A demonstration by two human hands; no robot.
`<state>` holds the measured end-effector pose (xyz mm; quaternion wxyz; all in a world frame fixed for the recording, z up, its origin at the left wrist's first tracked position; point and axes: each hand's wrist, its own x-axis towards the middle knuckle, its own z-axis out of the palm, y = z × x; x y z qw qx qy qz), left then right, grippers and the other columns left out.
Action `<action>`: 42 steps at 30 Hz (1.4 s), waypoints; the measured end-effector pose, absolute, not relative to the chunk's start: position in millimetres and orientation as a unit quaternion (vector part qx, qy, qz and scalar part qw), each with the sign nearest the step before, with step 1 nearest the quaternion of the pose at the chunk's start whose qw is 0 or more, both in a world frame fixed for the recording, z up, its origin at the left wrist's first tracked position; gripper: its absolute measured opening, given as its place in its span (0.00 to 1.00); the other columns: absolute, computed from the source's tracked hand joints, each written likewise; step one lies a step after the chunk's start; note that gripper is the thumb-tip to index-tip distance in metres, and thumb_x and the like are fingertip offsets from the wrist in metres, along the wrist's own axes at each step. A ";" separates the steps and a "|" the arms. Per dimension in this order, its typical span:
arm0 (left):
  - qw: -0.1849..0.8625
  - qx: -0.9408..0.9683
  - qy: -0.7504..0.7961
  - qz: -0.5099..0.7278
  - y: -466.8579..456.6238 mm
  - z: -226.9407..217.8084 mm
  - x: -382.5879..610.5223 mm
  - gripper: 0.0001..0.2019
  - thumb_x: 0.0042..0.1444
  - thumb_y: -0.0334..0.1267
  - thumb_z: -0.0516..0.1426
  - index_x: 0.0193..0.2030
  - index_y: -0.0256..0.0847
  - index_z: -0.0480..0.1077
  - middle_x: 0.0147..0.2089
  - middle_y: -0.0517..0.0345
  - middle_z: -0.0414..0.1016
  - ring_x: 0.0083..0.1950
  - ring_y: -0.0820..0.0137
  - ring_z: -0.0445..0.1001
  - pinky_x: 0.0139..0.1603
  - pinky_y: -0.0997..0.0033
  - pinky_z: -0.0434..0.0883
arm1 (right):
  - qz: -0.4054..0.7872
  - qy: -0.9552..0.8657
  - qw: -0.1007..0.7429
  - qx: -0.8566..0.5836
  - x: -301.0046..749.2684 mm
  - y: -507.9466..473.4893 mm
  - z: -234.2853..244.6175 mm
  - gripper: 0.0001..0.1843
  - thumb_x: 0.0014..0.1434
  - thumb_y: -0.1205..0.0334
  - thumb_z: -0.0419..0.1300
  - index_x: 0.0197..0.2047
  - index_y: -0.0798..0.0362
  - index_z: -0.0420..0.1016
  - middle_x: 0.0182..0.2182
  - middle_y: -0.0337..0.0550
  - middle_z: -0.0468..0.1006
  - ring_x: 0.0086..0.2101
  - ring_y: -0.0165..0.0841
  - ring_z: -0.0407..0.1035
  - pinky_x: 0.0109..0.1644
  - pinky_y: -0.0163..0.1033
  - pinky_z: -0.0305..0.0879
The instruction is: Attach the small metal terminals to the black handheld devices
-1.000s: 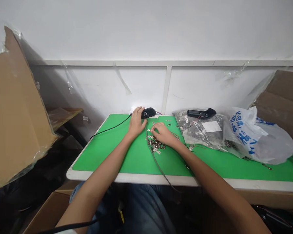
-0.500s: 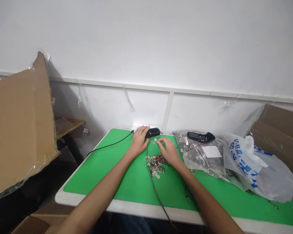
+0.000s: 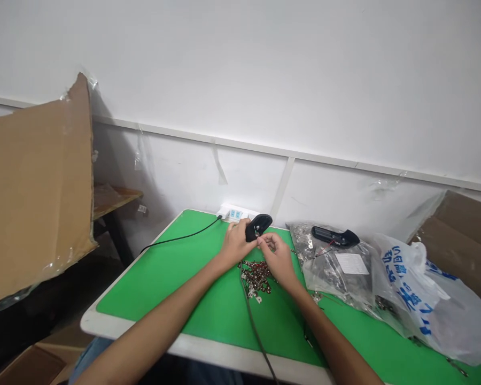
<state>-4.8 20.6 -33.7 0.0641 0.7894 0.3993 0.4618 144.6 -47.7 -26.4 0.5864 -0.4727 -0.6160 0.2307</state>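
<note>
My left hand (image 3: pixel 236 241) is closed around a black plastic housing (image 3: pixel 260 224), which is tilted up off the green mat (image 3: pixel 156 283). At the lower end of the housing, the thumb and fingers of my right hand (image 3: pixel 276 253) pinch together on a small metal piece (image 3: pixel 257 234), set against its inner side. Just below both hands lies a pile of small shiny metal pieces (image 3: pixel 257 277). A grey cable (image 3: pixel 253 323) runs from the pile over the table's front edge.
A second black housing (image 3: pixel 334 236) with a red wire rests on a clear bag (image 3: pixel 324 267) of parts. Right of that is a white plastic bag (image 3: pixel 428 299). A power strip (image 3: pixel 235 214) with a black cable (image 3: pixel 184 238) stands by the wall. Cardboard (image 3: pixel 36 198) rises at the left.
My left hand has lifted and tilted the black housing up from the mat. My right hand has moved up to it with a small metal piece. The view has turned slightly.
</note>
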 end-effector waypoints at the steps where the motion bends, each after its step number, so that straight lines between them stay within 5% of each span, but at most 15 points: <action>1: 0.082 0.789 0.393 0.464 19.0 -33.0 -3.0 0.24 0.53 0.39 0.67 0.56 0.38 0.68 0.50 0.50 0.80 0.49 0.56 0.78 0.60 0.53 0.66 | 0.235 -0.611 0.589 -0.474 144.1 -48.8 -26.3 0.17 0.63 0.45 0.61 0.38 0.51 0.74 0.32 0.43 0.81 0.33 0.39 0.77 0.38 0.43 0.73; 6: 0.141 0.808 0.343 0.457 15.9 -31.8 3.0 0.16 0.58 0.38 0.64 0.53 0.44 0.74 0.45 0.57 0.82 0.46 0.61 0.78 0.56 0.58 0.66 | 0.131 -0.633 0.582 -0.493 148.0 -54.3 -22.4 0.12 0.66 0.51 0.59 0.38 0.50 0.75 0.32 0.43 0.81 0.33 0.37 0.75 0.39 0.42 0.72; 17: 0.207 0.760 0.329 0.521 8.6 -29.4 7.5 0.13 0.57 0.39 0.63 0.48 0.40 0.72 0.44 0.53 0.77 0.45 0.61 0.75 0.49 0.60 0.70 | -0.069 -0.711 0.527 -0.460 156.5 -58.9 -23.0 0.07 0.71 0.61 0.55 0.43 0.50 0.75 0.35 0.44 0.79 0.34 0.36 0.74 0.40 0.41 0.70; 25: 0.585 0.519 0.278 0.559 5.9 -13.1 7.7 0.21 0.48 0.46 0.68 0.45 0.38 0.71 0.37 0.60 0.72 0.38 0.69 0.71 0.41 0.71 0.69 | -0.096 -0.685 0.562 -0.453 160.5 -63.0 -11.4 0.07 0.70 0.61 0.56 0.43 0.49 0.75 0.33 0.43 0.79 0.34 0.36 0.74 0.40 0.43 0.71; 32: 0.819 0.370 0.159 0.409 -9.6 2.5 0.5 0.22 0.45 0.49 0.72 0.39 0.37 0.72 0.33 0.60 0.72 0.25 0.77 0.66 0.29 0.71 0.68 | -0.089 -0.731 0.540 -0.408 162.2 -69.2 -3.7 0.07 0.70 0.65 0.55 0.45 0.48 0.75 0.35 0.43 0.80 0.34 0.36 0.73 0.39 0.42 0.70; 36: 0.841 0.357 0.146 0.380 -14.9 -0.7 2.5 0.22 0.49 0.53 0.66 0.43 0.37 0.75 0.29 0.59 0.73 0.21 0.75 0.66 0.23 0.72 0.65 | -0.084 -0.751 0.517 -0.401 163.9 -70.8 -3.7 0.07 0.69 0.67 0.56 0.44 0.49 0.74 0.36 0.44 0.80 0.38 0.37 0.74 0.42 0.43 0.70; 42: 0.824 0.365 0.175 0.397 -15.6 -2.9 7.8 0.21 0.53 0.51 0.63 0.43 0.33 0.77 0.28 0.55 0.76 0.25 0.71 0.71 0.28 0.71 0.71 | -0.085 -0.757 0.490 -0.425 165.8 -70.1 -4.3 0.05 0.69 0.66 0.56 0.42 0.49 0.74 0.38 0.47 0.79 0.41 0.40 0.74 0.47 0.46 0.70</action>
